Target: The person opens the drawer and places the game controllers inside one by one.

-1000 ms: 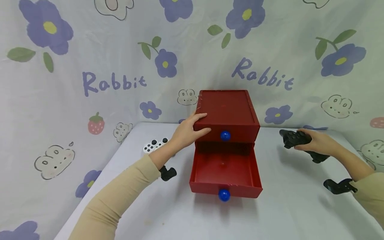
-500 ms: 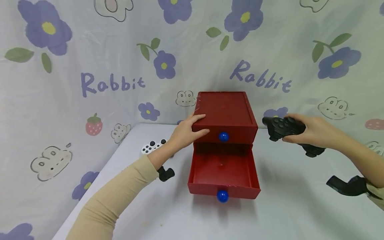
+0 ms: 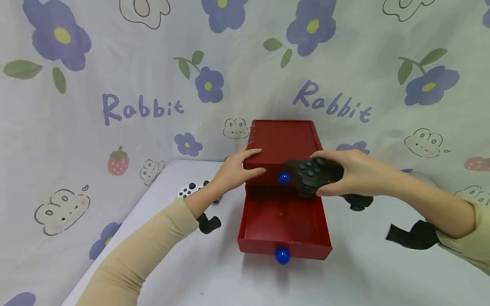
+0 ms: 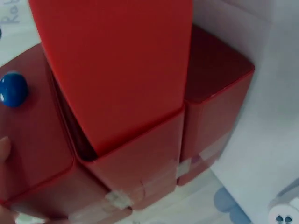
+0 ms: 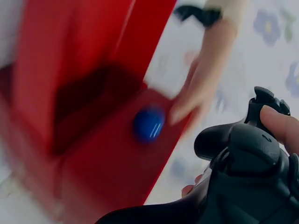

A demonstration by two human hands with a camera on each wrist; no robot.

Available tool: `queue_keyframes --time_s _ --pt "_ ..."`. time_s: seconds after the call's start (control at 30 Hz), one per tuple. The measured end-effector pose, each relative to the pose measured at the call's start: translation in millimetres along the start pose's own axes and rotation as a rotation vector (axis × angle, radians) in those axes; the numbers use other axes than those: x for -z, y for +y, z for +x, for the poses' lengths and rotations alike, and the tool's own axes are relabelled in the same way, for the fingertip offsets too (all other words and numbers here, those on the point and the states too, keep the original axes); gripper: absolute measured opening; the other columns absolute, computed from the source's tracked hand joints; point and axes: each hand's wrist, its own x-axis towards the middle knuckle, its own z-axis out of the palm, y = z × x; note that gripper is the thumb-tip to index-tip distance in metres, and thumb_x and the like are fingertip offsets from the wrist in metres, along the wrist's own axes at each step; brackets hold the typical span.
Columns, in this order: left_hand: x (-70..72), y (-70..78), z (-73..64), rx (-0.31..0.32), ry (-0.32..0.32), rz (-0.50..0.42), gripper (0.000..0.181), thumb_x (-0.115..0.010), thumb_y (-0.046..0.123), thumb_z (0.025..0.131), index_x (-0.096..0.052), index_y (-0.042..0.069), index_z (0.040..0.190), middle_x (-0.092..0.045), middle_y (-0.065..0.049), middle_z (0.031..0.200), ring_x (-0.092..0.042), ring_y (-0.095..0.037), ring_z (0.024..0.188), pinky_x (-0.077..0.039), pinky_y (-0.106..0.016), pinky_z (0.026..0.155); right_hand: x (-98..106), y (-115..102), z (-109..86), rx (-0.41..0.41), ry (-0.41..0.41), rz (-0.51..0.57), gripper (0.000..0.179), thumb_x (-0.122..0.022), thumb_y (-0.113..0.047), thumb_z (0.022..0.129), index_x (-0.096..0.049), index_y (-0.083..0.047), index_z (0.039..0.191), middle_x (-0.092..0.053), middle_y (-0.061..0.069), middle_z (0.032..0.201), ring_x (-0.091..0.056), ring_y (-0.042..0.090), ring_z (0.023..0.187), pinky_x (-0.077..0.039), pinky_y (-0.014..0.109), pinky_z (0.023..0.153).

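A red two-drawer cabinet (image 3: pixel 282 138) stands on the white table, its lower drawer (image 3: pixel 283 227) pulled out and bare inside. Its upper drawer is in, with a blue round knob (image 3: pixel 284 178) on the front. My left hand (image 3: pixel 234 171) rests on the cabinet's upper left front corner, one finger over the top and the thumb against the front. My right hand (image 3: pixel 354 173) holds a black game controller (image 3: pixel 314 175) in the air, before the upper drawer's right side and above the open drawer. In the right wrist view the controller (image 5: pixel 247 163) fills the lower right.
A white game controller (image 3: pixel 187 190) with black buttons lies on the table left of the cabinet, partly hidden by my left forearm. Behind the table (image 3: pixel 206 272) hangs a printed cloth (image 3: pixel 245 55). The lower drawer's blue knob (image 3: pixel 282 256) juts toward me.
My right hand has carried the black controller from the right side leftward to in front of the cabinet. My left hand stays at the corner. The lower drawer remains pulled out.
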Motion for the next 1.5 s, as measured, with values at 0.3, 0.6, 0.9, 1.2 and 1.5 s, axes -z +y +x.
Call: queue_keyframes --time_s 0.3,0.6,0.9,1.2,1.5 --pt "-5.2 -1.6 0.7 0.004 -0.083 -0.026 0.055 -0.052 0.047 0.075 -0.036 0.030 0.125 -0.025 0.003 0.134 -0.039 -0.016 0.110 -0.038 -0.036 0.083 -110.7 -10.6 48.2 0.055 -0.363 -0.049 0.066 -0.063 -0.039 0.068 -0.038 -0.011 0.122 -0.055 0.000 0.102 -0.051 0.013 0.091 -0.044 0.030 0.074" --pt "-4.7 -3.5 -3.7 0.015 -0.053 0.009 0.055 -0.049 0.051 0.075 -0.035 0.032 0.125 -0.024 0.005 0.134 -0.037 -0.015 0.112 -0.037 -0.038 0.085 -129.7 5.3 61.3 0.018 -0.479 0.021 0.068 -0.062 -0.039 0.068 -0.035 -0.013 0.124 -0.056 -0.002 0.099 -0.053 0.013 0.091 -0.045 0.031 0.073" --pt "-3.6 -3.0 -3.0 0.014 -0.066 -0.007 0.057 -0.050 0.049 0.075 -0.034 0.029 0.126 -0.024 0.003 0.135 -0.039 -0.016 0.110 -0.038 -0.037 0.083 -127.3 3.5 61.1 -0.002 -0.494 -0.014 0.070 -0.061 -0.037 0.070 -0.029 -0.016 0.128 -0.055 -0.002 0.101 -0.052 0.013 0.093 -0.044 0.031 0.076" --pt "-4.5 -3.2 0.3 0.011 -0.072 -0.021 0.056 -0.050 0.049 0.075 -0.034 0.030 0.126 -0.026 0.004 0.133 -0.040 -0.016 0.109 -0.039 -0.036 0.082 -123.8 -1.7 44.6 0.160 -0.240 -0.215 0.064 -0.062 -0.039 0.070 -0.039 -0.015 0.124 -0.047 0.003 0.116 -0.045 0.022 0.103 -0.041 0.036 0.080" --pt "0.4 -0.9 -0.7 0.028 -0.061 -0.017 0.057 -0.051 0.048 0.075 -0.034 0.030 0.126 -0.028 0.004 0.132 -0.040 -0.015 0.107 -0.039 -0.036 0.082 -117.2 -21.2 1.5 0.279 -0.247 -0.201 0.068 -0.041 -0.063 0.069 -0.037 -0.025 0.125 -0.036 0.003 0.127 -0.032 0.024 0.115 -0.037 0.043 0.083"
